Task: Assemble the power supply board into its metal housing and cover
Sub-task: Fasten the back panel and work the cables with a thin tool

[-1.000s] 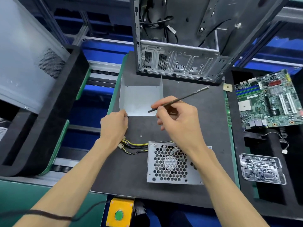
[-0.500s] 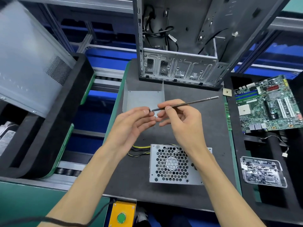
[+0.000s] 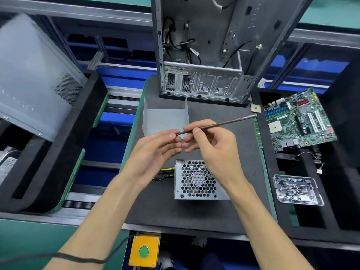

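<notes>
A metal power supply housing (image 3: 196, 180) with a honeycomb fan grille lies on the black mat, yellow and black wires (image 3: 165, 173) trailing from its left side. A bent grey sheet-metal cover (image 3: 164, 119) lies behind it. My right hand (image 3: 212, 145) grips a thin dark screwdriver rod (image 3: 220, 124) that points up and right. My left hand (image 3: 155, 151) is raised with thumb and fingertips pinched at the rod's near tip; whether a small screw sits between them cannot be made out.
An open computer case (image 3: 204, 55) stands at the back of the mat (image 3: 194, 211). A green motherboard (image 3: 300, 121) and a clear tray of small parts (image 3: 296, 189) lie at the right. A grey side panel (image 3: 35, 78) leans in black foam at the left. A yellow button box (image 3: 144, 250) is at the front edge.
My left hand lifted from the mat beside the wires and came up to the rod's tip. My right hand rose slightly with the rod.
</notes>
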`<state>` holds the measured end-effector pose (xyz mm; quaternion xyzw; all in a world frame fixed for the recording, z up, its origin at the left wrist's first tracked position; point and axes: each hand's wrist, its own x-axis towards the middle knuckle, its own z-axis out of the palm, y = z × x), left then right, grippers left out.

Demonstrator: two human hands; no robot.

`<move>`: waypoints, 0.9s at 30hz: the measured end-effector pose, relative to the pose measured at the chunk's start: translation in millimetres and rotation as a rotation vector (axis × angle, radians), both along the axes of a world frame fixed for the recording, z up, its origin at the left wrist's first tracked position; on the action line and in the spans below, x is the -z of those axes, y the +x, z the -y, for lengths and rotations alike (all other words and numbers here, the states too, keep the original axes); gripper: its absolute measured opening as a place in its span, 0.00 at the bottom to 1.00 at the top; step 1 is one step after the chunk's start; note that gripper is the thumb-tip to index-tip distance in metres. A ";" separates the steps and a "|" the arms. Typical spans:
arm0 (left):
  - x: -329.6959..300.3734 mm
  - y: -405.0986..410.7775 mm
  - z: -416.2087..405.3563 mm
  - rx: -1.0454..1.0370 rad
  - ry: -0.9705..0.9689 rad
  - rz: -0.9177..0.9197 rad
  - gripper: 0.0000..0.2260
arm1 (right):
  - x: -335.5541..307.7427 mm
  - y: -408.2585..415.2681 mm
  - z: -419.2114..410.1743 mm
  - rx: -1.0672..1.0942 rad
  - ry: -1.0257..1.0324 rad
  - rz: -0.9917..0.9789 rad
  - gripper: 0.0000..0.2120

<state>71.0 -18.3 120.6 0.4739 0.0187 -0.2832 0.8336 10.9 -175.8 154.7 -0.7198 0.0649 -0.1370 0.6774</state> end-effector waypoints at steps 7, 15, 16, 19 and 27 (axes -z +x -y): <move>-13.2 -26.8 6.1 0.003 0.146 0.200 0.06 | 0.4 -31.8 4.7 0.031 0.004 0.017 0.09; -13.1 -53.9 17.4 -0.014 0.316 0.316 0.06 | 5.2 -71.4 14.9 0.137 0.004 0.083 0.10; -9.8 -55.7 15.9 -0.071 0.401 0.355 0.05 | 6.7 -76.8 17.9 0.150 -0.002 0.085 0.10; 6.0 -63.0 8.8 -0.186 0.671 0.455 0.09 | 13.4 -94.1 27.9 0.174 -0.075 0.061 0.10; 30.9 -85.9 7.9 -0.040 0.756 0.379 0.22 | 31.4 -122.8 32.4 0.192 -0.390 0.040 0.11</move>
